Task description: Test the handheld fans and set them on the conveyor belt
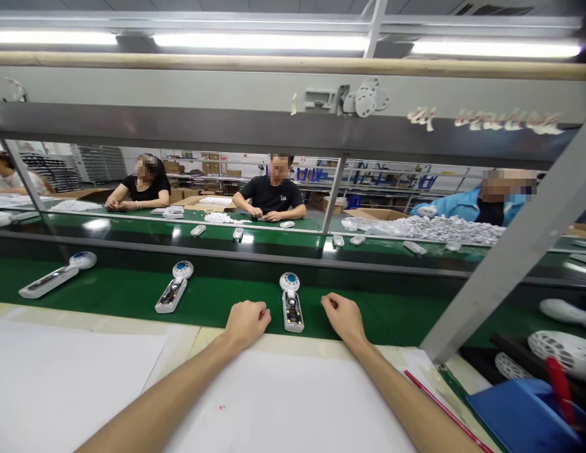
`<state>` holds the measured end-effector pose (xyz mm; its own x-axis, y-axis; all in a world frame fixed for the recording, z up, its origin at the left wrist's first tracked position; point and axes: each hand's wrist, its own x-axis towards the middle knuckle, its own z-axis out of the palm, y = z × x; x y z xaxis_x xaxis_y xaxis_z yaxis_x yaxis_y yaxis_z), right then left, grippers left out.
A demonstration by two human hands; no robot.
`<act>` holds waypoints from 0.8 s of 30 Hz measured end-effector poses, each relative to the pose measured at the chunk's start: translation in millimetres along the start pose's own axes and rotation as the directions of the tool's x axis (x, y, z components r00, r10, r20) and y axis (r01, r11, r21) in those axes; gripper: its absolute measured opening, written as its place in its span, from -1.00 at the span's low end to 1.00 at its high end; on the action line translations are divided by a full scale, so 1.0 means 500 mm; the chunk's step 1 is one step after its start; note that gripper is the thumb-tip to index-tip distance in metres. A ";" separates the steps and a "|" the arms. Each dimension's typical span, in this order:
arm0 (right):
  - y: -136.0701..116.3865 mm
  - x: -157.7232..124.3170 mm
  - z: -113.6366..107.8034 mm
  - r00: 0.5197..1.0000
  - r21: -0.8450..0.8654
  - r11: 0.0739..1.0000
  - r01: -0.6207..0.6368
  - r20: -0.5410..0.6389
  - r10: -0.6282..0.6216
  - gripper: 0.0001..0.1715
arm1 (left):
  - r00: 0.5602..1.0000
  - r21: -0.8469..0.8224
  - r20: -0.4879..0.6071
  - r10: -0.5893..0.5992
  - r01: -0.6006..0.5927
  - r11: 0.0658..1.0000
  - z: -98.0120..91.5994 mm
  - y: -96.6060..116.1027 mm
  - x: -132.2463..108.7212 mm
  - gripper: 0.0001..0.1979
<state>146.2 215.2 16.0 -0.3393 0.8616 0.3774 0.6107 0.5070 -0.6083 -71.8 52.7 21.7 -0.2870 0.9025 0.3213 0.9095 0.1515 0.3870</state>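
2 loosely fisted hands (248, 324) (345, 319), apart, flank a round-headed white device (291, 306) on smooth green belt (236, 286).

Bright overhead tubes (260, 42) light our view, leaving glare patches on the far green belt (132, 228); wide-angle distortion bends our edges, and the blue bin (519, 406) looks soft.
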 end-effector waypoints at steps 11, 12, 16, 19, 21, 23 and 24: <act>0.007 -0.001 0.004 1.000 0.014 1.000 0.002 -0.009 -0.001 -0.62 | 1.000 -0.011 -0.012 -0.014 0.014 1.000 -0.004 -0.005 -0.008 -0.67; 0.007 -0.002 0.004 1.000 0.015 1.000 0.001 -0.008 -0.001 -0.62 | 1.000 -0.017 -0.014 -0.012 0.012 1.000 -0.004 -0.005 -0.007 -0.67; 0.009 -0.003 0.003 1.000 0.022 1.000 0.002 0.001 -0.002 -0.62 | 0.999 -0.045 -0.042 -0.002 0.000 0.999 -0.004 -0.004 -0.008 -0.64; 0.007 -0.003 0.003 1.000 0.022 1.000 -0.003 0.004 0.003 -0.62 | 0.995 -0.062 -0.104 0.008 -0.015 0.998 -0.004 -0.005 -0.012 -0.62; 0.006 -0.002 0.003 1.000 0.019 1.000 -0.006 0.005 0.006 -0.63 | 0.987 -0.064 -0.162 0.020 -0.031 0.998 -0.005 -0.006 -0.015 -0.62; 0.005 -0.002 0.002 1.000 0.017 1.000 -0.006 0.007 0.006 -0.63 | 0.975 -0.056 -0.217 0.053 -0.067 0.996 -0.006 -0.006 -0.018 -0.62; 0.005 -0.002 0.002 1.000 0.017 1.000 -0.004 0.009 0.004 -0.63 | 0.968 -0.048 -0.238 0.081 -0.095 0.994 -0.007 -0.005 -0.019 -0.63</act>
<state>147.3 215.7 13.6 -0.3431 0.8639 0.3688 0.5999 0.5037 -0.6216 -72.7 42.3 20.8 -0.2759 0.7897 0.5479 0.9172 0.0458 0.3958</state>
